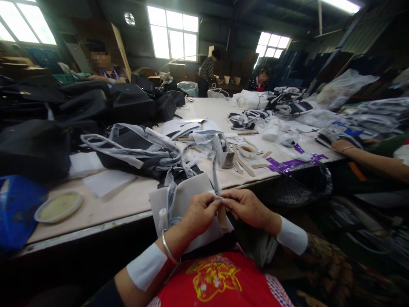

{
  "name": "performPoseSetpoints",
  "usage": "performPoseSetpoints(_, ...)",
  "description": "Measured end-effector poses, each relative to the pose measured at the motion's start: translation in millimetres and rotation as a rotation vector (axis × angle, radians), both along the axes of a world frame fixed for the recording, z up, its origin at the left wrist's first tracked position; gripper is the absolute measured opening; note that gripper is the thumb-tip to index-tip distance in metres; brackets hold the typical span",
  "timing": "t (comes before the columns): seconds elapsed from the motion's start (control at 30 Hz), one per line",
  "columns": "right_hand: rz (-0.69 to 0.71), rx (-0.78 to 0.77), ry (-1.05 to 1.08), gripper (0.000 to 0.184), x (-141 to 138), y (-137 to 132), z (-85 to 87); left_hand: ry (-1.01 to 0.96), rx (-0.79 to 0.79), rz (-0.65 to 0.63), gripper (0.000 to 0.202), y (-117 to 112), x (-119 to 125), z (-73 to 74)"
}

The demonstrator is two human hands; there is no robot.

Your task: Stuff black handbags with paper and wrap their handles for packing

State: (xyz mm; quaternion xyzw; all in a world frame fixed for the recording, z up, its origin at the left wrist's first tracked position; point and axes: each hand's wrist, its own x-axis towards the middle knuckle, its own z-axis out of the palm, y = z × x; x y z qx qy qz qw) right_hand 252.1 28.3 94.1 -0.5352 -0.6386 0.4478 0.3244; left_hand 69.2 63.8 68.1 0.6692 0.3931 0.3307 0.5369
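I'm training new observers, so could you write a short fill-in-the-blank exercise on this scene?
1. The left hand and right hand pinch a thin pale piece between them.
The wearer's silver bangle is on the ____ wrist.
2. The wearer's printed garment is mainly ____.
3. The shiny strips at the table edge are ____.

Missing words: left; red; purple.

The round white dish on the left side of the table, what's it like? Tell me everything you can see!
The dish is round and shallow, with a thin white rim around a pale, yellowish inside. It looks like plastic, but I can't be sure, nor whether the yellowish part is something in it or just its colour. It lies flat on the pale table, near the front edge, right beside a blue thing. Whether those two touch is hard to tell.
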Motion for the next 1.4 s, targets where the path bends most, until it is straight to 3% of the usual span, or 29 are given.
performPoseSetpoints(0.27,0.06,0.313,-0.273,0.019,6.1,4.9,2.7,0.005,-0.097,-0.044,0.029,-2.8,2.9,-4.8)
performPoseSetpoints(0.4,0.081,0.304,-0.299,0.02,9.6,6.0,-0.5,-0.029,-0.228,-0.107,0.035,-5.1,4.8,-1.1)
performPoseSetpoints(0.63,0.17,0.355,-0.252,0.026,10.8,2.0,-6.6,-0.027,-0.207,-0.111,0.039,-5.6,6.7,-1.8)
performPoseSetpoints(0.77,0.186,0.265,-0.271,0.052,15.0,-1.4,-3.3,-0.05,-0.216,-0.078,0.035,-5.8,5.9,-5.6)
performPoseSetpoints(0.97,0.164,0.368,-0.412,0.019,15.5,-3.2,8.9,-0.142,-0.331,-0.018,0.034,-6.1,7.1,-7.3)
performPoseSetpoints(1.03,0.099,0.382,-0.36,0.019,12.4,-1.9,12.8,-0.196,-0.392,-0.02,0.034,-6.4,8.5,-8.7)
performPoseSetpoints(1.1,-0.057,0.348,-0.227,0.024,9.0,-0.8,14.3,-0.269,-0.467,-0.028,0.035,-6.6,8.4,-9.9)
performPoseSetpoints(1.2,-0.352,0.165,0.176,0.041,3.0,-7.0,6.8,-0.355,-0.539,-0.046,0.037,-6.2,2.9,-10.1)
performPoseSetpoints(1.3,-0.566,-0.06,0.604,0.058,-6.8,-31.3,-17.7,-0.443,-0.598,-0.058,0.038,-6.4,-8.0,-6.8)
performPoseSetpoints(1.4,-0.552,-0.32,0.777,0.062,-16.0,-68.4,-53.7,-0.505,-0.654,-0.066,0.038,-7.8,-17.9,-1.6)
